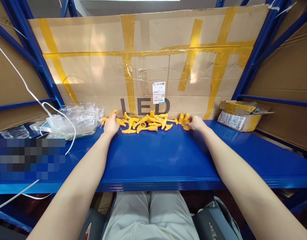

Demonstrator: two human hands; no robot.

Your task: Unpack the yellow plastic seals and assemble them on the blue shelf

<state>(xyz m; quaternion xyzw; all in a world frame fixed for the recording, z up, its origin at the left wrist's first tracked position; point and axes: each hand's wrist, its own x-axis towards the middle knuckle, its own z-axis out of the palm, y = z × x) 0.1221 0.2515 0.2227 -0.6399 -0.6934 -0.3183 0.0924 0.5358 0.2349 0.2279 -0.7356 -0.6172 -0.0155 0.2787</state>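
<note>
My left hand is closed at the left end of a yellow heap, its fingers round a yellow T-handled corkscrew that is mostly hidden. Thin metal spirals show beside that hand. Yellow plastic T-shaped handles and sleeves lie jumbled in the middle, several of them overlapping. At the heap's right end, my right hand pinches a yellow ribbed sleeve standing upright on the blue shelf. Another upright yellow sleeve stands just left of it.
A large taped cardboard sheet walls off the back. Clear plastic wrap, a white charger and its looping cable lie at left. An open small carton sits at right. Blue posts frame the sides.
</note>
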